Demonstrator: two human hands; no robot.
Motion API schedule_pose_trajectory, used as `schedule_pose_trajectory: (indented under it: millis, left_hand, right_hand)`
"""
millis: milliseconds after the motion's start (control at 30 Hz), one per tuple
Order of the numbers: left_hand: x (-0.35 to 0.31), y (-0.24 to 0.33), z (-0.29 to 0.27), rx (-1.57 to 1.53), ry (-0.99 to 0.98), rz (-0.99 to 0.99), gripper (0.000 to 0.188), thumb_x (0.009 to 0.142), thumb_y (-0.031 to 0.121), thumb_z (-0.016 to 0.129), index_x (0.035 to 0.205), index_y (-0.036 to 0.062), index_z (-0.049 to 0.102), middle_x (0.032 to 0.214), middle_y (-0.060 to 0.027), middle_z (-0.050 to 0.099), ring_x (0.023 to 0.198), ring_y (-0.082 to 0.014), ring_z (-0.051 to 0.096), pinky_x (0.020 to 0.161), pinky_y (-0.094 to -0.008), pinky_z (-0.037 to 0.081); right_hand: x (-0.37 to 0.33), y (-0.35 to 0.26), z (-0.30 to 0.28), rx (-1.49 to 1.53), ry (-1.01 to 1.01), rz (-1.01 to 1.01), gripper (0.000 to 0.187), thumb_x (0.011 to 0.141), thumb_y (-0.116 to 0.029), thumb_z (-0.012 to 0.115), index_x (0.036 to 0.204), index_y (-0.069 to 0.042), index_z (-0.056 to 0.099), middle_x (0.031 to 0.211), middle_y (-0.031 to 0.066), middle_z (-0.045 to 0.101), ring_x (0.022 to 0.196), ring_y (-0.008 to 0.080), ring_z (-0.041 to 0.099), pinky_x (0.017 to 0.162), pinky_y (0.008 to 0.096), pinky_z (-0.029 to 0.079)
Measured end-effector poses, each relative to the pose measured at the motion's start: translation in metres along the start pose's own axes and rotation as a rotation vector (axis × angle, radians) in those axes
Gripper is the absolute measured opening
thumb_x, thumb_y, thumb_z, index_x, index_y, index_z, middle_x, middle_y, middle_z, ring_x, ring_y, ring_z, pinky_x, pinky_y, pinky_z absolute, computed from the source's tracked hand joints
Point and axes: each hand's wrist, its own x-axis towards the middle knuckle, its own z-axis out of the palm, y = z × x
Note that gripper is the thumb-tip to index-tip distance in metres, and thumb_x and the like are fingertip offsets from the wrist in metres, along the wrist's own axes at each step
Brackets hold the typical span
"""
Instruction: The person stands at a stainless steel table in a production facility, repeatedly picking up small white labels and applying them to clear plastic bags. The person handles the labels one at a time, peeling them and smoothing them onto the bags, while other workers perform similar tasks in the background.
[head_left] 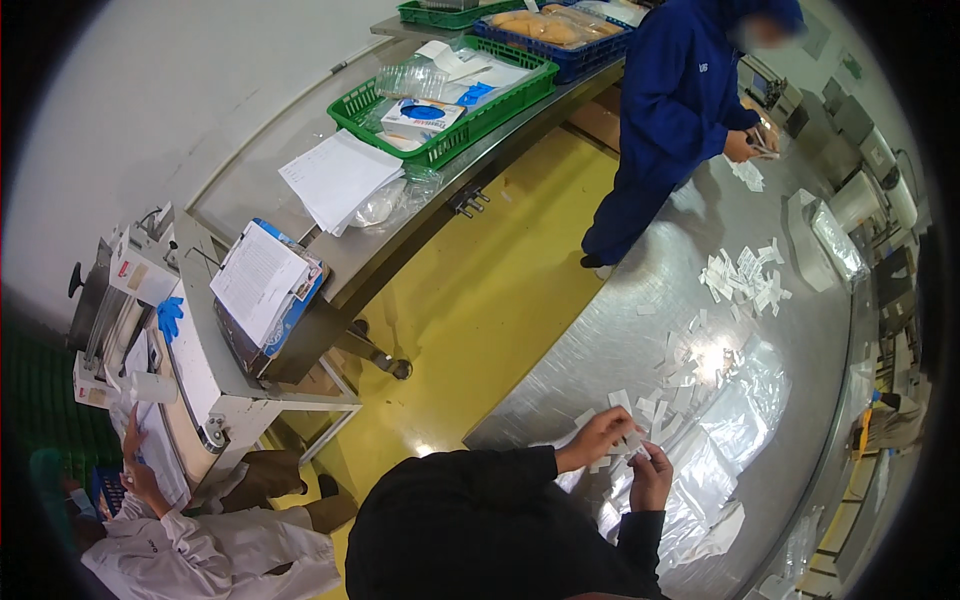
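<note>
Both my hands are raised over the steel table (545, 375), closed on a small white label (633, 443). My left hand (598, 438) pinches its upper left side, and my right hand (652, 478) pinches its lower right side. Around and beyond the hands, loose white labels (655, 412) are strewn on the metal. Flat clear plastic bags (735, 420) overlap to the right of my hands and partly lie under labels. A larger heap of white labels (745, 278) sits farther along the table.
Across the table's far end stands a person in blue (665, 110), holding something small. A person in white (200, 550) works at a machine at lower left. Along the wall, a steel counter (400, 250) carries a green crate (440, 150) and papers (340, 180). A white scale (820, 240) stands at right.
</note>
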Motion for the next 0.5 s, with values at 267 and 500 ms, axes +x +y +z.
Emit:
schedule_pose_trajectory:
  millis: [267,500]
  left_hand:
    - [0.018,0.042,-0.015,0.0,0.414,0.245,0.011,0.098,0.01,0.057,0.103,0.0005,0.057,0.103,-0.0071,0.06,0.08,-0.0142,0.065,0.07,-0.0259,0.051]
    - [-0.007,0.061,0.028,0.392,0.23,0.502,0.007,0.089,0.0,0.063,0.096,-0.0016,0.061,0.108,-0.0113,0.058,0.105,-0.02,0.059,0.087,-0.0289,0.047]
  right_hand:
    - [0.027,0.001,-0.027,-0.366,0.28,-0.149,0.038,0.082,-0.001,0.059,0.12,0.006,0.06,0.107,0.0111,0.065,0.088,0.0152,0.059,0.082,0.0281,0.047]
    - [0.004,-0.022,0.024,-0.272,0.1,-0.177,0.022,0.094,-0.012,0.058,0.111,0.0,0.062,0.107,0.0068,0.065,0.099,0.0132,0.059,0.088,0.0287,0.045]
